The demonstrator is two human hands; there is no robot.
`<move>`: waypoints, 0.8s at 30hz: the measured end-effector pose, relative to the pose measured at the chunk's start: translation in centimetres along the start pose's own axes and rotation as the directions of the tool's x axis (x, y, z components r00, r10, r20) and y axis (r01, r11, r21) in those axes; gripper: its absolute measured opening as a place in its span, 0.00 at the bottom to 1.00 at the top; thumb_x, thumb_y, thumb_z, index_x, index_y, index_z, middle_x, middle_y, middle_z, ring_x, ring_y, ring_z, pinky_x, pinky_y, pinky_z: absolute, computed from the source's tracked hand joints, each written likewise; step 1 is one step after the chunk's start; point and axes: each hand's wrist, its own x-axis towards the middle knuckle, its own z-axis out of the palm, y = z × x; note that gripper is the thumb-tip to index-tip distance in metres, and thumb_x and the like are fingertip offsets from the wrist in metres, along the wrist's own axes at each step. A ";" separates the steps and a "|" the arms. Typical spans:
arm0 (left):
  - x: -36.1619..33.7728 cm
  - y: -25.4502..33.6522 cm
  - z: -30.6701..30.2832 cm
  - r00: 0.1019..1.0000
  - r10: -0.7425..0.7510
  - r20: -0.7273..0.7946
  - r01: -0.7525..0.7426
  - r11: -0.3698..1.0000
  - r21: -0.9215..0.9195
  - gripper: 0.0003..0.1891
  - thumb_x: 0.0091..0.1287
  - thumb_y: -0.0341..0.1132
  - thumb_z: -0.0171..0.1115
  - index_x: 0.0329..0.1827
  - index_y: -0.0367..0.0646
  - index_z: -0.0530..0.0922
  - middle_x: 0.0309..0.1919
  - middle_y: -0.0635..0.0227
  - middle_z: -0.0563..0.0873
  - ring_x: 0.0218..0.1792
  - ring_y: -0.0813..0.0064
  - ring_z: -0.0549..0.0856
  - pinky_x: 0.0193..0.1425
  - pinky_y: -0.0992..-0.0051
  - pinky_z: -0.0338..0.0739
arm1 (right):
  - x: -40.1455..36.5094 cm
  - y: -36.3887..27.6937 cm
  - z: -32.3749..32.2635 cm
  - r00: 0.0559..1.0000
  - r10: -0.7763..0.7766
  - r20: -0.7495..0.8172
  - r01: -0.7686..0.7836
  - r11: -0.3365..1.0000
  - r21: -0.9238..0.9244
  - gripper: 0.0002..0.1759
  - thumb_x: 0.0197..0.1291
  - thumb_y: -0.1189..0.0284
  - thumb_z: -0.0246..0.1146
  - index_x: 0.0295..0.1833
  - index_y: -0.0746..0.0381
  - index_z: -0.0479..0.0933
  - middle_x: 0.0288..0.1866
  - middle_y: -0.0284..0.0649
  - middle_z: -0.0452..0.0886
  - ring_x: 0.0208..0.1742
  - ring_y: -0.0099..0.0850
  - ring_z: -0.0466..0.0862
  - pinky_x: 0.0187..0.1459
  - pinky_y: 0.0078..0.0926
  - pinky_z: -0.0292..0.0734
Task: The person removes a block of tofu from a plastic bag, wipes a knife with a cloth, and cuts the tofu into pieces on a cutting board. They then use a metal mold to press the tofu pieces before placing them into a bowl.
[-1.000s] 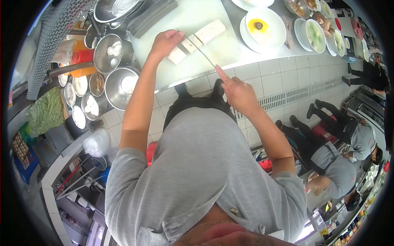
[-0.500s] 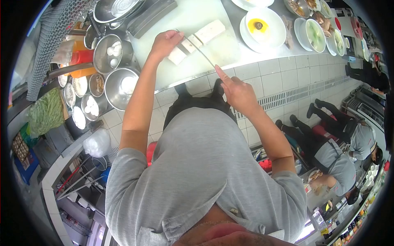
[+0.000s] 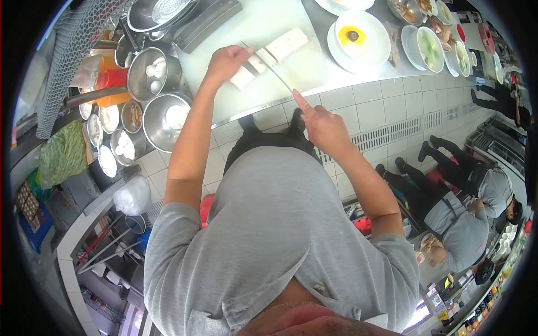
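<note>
A white block that looks like tofu lies in pieces on the pale cutting board. A thin slice sits beside the longest piece, and a cut piece is at the lower left. My right hand grips a long thin knife, its index finger stretched along the near end; the handle is hidden in the palm. The blade slants across the board by the cut pieces. My left hand is bent with fingers bunched, its fingertips at the top of the pieces near the blade's far end.
Metal bowls, including one with eggs, crowd the left. A grey metal bar lies along the board's left edge. White bowls of food line the right counter. Co-workers stand at the right; a floor drain runs behind the counter.
My left hand has shifted slightly right along the pieces. The knife has moved only a little. At the right, the co-workers have changed their posture.
</note>
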 end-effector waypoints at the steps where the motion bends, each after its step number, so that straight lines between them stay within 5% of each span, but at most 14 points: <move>1: 0.2 -0.5 0.3 0.998 0.066 -0.013 -0.065 0.998 0.023 0.19 0.71 0.48 0.70 0.47 0.38 0.89 0.38 0.66 0.92 0.38 0.76 0.87 0.48 0.75 0.81 | 0.1 -0.1 0.0 1.000 0.010 0.014 -0.010 1.000 0.001 0.43 0.63 0.80 0.58 0.86 0.49 0.60 0.29 0.47 0.79 0.22 0.45 0.82 0.29 0.44 0.83; 3: 0.6 -2.3 1.1 0.980 0.195 -0.035 -0.193 0.979 0.071 0.21 0.68 0.51 0.71 0.48 0.40 0.89 0.39 0.61 0.92 0.40 0.68 0.90 0.48 0.70 0.82 | 0.3 -0.3 0.0 0.999 0.028 0.042 -0.028 1.000 0.003 0.44 0.62 0.80 0.57 0.86 0.50 0.60 0.30 0.48 0.79 0.24 0.46 0.83 0.32 0.45 0.83; 6: 0.4 -2.0 1.6 0.974 0.206 -0.094 -0.187 0.965 0.183 0.15 0.67 0.41 0.75 0.46 0.38 0.89 0.36 0.67 0.92 0.36 0.79 0.87 0.46 0.77 0.82 | 0.8 0.0 1.4 0.992 0.058 0.109 -0.060 0.998 0.019 0.45 0.61 0.81 0.57 0.85 0.50 0.60 0.31 0.51 0.80 0.27 0.49 0.84 0.36 0.46 0.84; 9: 0.0 -1.3 1.4 0.978 0.185 -0.093 -0.162 0.965 0.206 0.15 0.66 0.41 0.76 0.47 0.39 0.89 0.36 0.66 0.92 0.37 0.78 0.88 0.47 0.76 0.83 | 1.3 0.7 2.1 0.991 0.061 0.120 -0.070 0.995 0.071 0.43 0.64 0.80 0.58 0.85 0.49 0.60 0.34 0.55 0.83 0.31 0.51 0.86 0.41 0.46 0.84; 12: 0.3 -1.7 1.5 0.969 0.226 -0.098 -0.197 0.950 0.243 0.15 0.66 0.41 0.76 0.47 0.39 0.89 0.37 0.65 0.92 0.38 0.76 0.89 0.47 0.75 0.83 | 1.8 0.5 -1.4 0.962 0.131 0.239 -0.243 0.811 0.533 0.41 0.69 0.77 0.60 0.86 0.47 0.59 0.36 0.55 0.86 0.35 0.51 0.87 0.43 0.46 0.84; 15: 0.0 -1.5 1.2 0.976 0.205 -0.079 -0.181 0.955 0.235 0.16 0.66 0.42 0.76 0.47 0.38 0.88 0.38 0.64 0.93 0.38 0.75 0.89 0.48 0.74 0.83 | 1.8 1.2 -0.4 0.974 0.117 0.195 -0.203 0.832 0.516 0.39 0.71 0.73 0.63 0.85 0.47 0.60 0.36 0.53 0.88 0.37 0.51 0.87 0.45 0.46 0.83; 18: -1.1 -1.4 0.6 0.967 0.241 -0.088 -0.219 0.954 0.204 0.16 0.67 0.42 0.75 0.48 0.38 0.88 0.39 0.63 0.93 0.40 0.74 0.89 0.49 0.73 0.83 | 1.1 0.8 0.4 0.998 0.036 0.043 -0.047 0.954 0.295 0.37 0.70 0.71 0.64 0.83 0.48 0.64 0.36 0.51 0.87 0.36 0.50 0.87 0.42 0.46 0.83; 21: -2.3 -2.4 -0.6 0.947 0.293 -0.131 -0.268 0.947 0.178 0.17 0.67 0.41 0.74 0.50 0.37 0.87 0.42 0.61 0.92 0.42 0.73 0.89 0.50 0.73 0.83 | 0.7 0.1 -1.1 0.998 0.059 -0.012 -0.057 0.985 0.162 0.34 0.70 0.69 0.65 0.80 0.50 0.68 0.37 0.47 0.86 0.34 0.49 0.87 0.39 0.46 0.83; 24: -6.2 -2.1 -3.3 0.910 0.383 -0.160 -0.347 0.913 0.216 0.22 0.65 0.47 0.74 0.53 0.40 0.85 0.49 0.55 0.90 0.47 0.59 0.90 0.53 0.64 0.83 | 1.3 1.3 -4.4 0.991 -0.101 -0.083 0.100 0.995 -0.018 0.32 0.69 0.68 0.66 0.77 0.51 0.70 0.37 0.44 0.86 0.34 0.46 0.87 0.36 0.44 0.83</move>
